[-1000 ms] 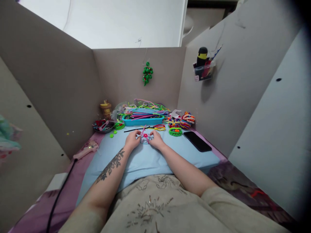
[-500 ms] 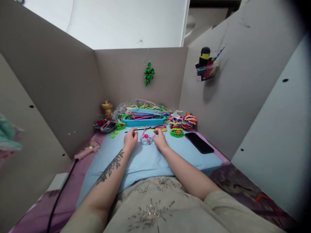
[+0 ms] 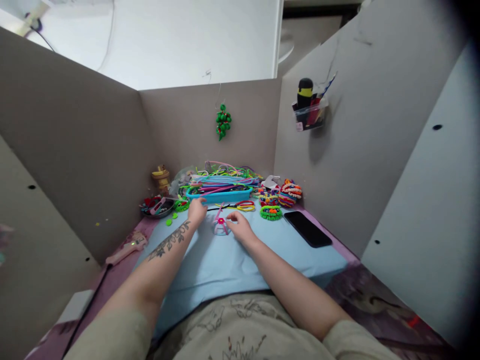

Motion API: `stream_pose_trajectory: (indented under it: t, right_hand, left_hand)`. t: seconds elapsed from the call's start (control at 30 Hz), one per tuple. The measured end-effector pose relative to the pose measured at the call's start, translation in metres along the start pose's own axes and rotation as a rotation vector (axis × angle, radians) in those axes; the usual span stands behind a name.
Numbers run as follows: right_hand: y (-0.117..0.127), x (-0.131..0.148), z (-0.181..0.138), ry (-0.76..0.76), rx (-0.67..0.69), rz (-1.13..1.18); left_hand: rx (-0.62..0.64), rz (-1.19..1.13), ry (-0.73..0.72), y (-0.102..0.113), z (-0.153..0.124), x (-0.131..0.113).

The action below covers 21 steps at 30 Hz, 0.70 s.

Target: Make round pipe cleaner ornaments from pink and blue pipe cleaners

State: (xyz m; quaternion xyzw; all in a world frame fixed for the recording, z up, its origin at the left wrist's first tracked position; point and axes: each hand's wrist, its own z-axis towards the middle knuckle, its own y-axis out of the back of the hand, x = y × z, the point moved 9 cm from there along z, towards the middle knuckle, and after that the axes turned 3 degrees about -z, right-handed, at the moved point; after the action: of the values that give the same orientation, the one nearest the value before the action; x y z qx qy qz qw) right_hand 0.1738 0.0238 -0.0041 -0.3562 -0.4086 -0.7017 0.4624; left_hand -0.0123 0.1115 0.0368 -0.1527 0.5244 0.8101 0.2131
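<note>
A small domed piece of pink and light-blue pipe cleaners (image 3: 221, 228), with a pink-red flower-like centre and a pink strand standing up, sits on the blue cloth. My right hand (image 3: 240, 228) is at its right side, thumb and fingers closed in on its edge. To the left, my left hand (image 3: 197, 213) is by the front of the blue tray (image 3: 225, 197), fingers bent together; anything in them is too small to make out. A thin black strip (image 3: 217, 208) lies beside this hand. Scissors with red and yellow handles (image 3: 246, 206) rest behind the piece.
Pipe cleaners (image 3: 225, 181) in many colours heap over the tray. Colourful fuzzy crafts (image 3: 270, 213) and a phone (image 3: 308, 229) lie right. Left are a dark bowl (image 3: 159, 209), green bits (image 3: 169, 222) and a pink corded tool (image 3: 127, 249). Grey panels (image 3: 210, 120) enclose the table.
My left hand has moved away from the domed piece, forward and left toward the tray. My right hand has come closer to the piece. The view has shifted slightly.
</note>
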Motion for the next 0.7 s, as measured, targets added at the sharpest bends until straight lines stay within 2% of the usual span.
stream_pose_trajectory:
  t: [0.03,0.13,0.23,0.3,0.53,0.6,0.7]
  right_hand:
    - [-0.001,0.0,-0.001,-0.011,0.016,0.008]
    - [-0.001,0.004,-0.002,0.0,0.026,0.035]
    - [0.002,0.005,-0.002,0.016,-0.008,0.066]
    - [0.004,0.005,-0.002,0.014,-0.024,0.076]
    - [0.014,0.008,-0.005,-0.021,-0.05,0.094]
    - [0.017,0.008,-0.005,-0.022,-0.054,0.098]
    - [0.019,0.008,-0.006,-0.018,-0.071,0.104]
  left_hand:
    - [-0.015,0.083,-0.011,0.005,0.009,-0.001]
    - [-0.032,0.141,-0.002,0.013,0.03,0.001]
    - [0.056,0.341,-0.037,0.006,0.043,0.004]
    - [0.078,0.374,-0.056,0.001,0.049,0.004]
    - [0.113,0.441,-0.135,-0.01,0.054,-0.014]
    - [0.112,0.463,-0.136,-0.004,0.052,-0.012]
    - [0.094,0.497,-0.126,0.015,0.044,0.004]
